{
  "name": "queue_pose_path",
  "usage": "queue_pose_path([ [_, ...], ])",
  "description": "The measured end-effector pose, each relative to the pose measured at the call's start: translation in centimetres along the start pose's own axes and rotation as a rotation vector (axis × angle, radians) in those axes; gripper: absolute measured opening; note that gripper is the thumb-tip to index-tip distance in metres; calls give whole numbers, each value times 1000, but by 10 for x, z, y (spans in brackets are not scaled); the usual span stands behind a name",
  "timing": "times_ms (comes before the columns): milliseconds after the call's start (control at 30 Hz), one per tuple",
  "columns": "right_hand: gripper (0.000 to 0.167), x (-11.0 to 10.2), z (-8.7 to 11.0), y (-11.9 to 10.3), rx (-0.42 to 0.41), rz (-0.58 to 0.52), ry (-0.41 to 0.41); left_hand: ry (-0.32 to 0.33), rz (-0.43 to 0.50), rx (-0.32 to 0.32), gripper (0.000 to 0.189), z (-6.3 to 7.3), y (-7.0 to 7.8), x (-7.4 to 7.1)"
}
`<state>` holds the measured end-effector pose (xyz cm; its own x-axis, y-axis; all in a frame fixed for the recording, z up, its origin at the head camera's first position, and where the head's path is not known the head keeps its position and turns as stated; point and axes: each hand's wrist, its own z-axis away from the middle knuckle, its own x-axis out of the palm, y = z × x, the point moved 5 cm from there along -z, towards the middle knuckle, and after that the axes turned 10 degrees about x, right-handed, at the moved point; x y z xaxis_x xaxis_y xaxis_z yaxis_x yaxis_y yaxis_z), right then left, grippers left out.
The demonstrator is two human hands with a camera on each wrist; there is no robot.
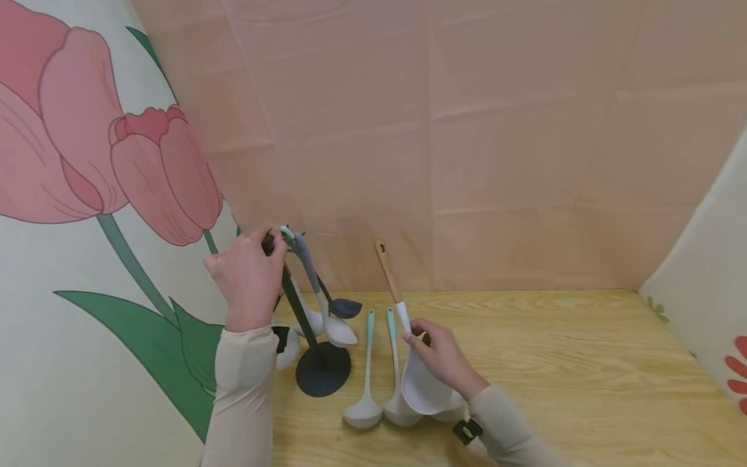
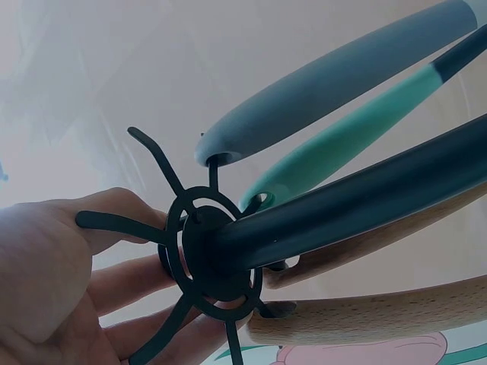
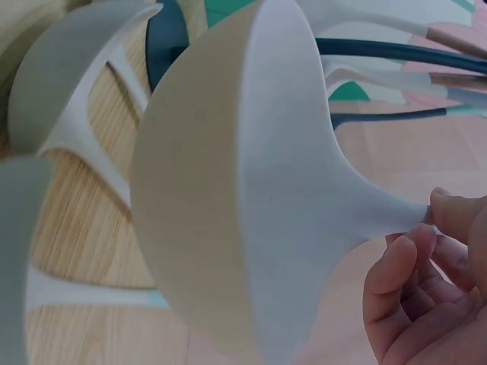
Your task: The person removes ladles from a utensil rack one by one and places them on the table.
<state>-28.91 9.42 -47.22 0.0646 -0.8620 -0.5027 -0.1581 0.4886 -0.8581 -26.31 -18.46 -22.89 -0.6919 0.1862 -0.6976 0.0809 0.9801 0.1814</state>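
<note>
At the top of a black utensil stand [image 1: 323,370], my left hand [image 1: 248,275] grips the ring of hooks [image 2: 214,251]. From its hooks hang several utensils, among them one with a grey-blue handle [image 2: 304,95], one with a mint handle [image 2: 350,141] and wooden-handled ones [image 2: 365,313]. My right hand [image 1: 440,357] pinches the white neck of a ladle [image 1: 423,386], raised over the table with its wooden handle pointing up and away. In the right wrist view, fingertips [image 3: 449,217] close on that neck, and the ladle's bowl [image 3: 228,175] fills the middle.
Two white ladles with mint handles lie on the wooden table [image 1: 583,376]: a left one [image 1: 363,412] and a right one [image 1: 392,363]. Another pale bowl [image 1: 449,412] shows partly behind the held ladle. A tulip-print sheet [image 1: 146,259] stands close on the left, a pinkish cloth [image 1: 496,162] behind.
</note>
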Motion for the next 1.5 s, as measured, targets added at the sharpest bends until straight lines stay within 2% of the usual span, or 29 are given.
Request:
queue_pose_path([
  [367, 23, -20, -8, 21, -3, 74, 17, 15, -5, 9, 27, -1, -1, -1],
  [1033, 25, -74, -9, 68, 20, 179, 73, 18, -24, 12, 25, -1, -1, -1],
  [1200, 27, -84, -9, 77, 34, 177, 59, 17, -29, 11, 24, -1, 0, -1],
  [1500, 28, -84, -13, 96, 56, 183, 5, -11, -21, 1, 26, -2, -1, -1],
])
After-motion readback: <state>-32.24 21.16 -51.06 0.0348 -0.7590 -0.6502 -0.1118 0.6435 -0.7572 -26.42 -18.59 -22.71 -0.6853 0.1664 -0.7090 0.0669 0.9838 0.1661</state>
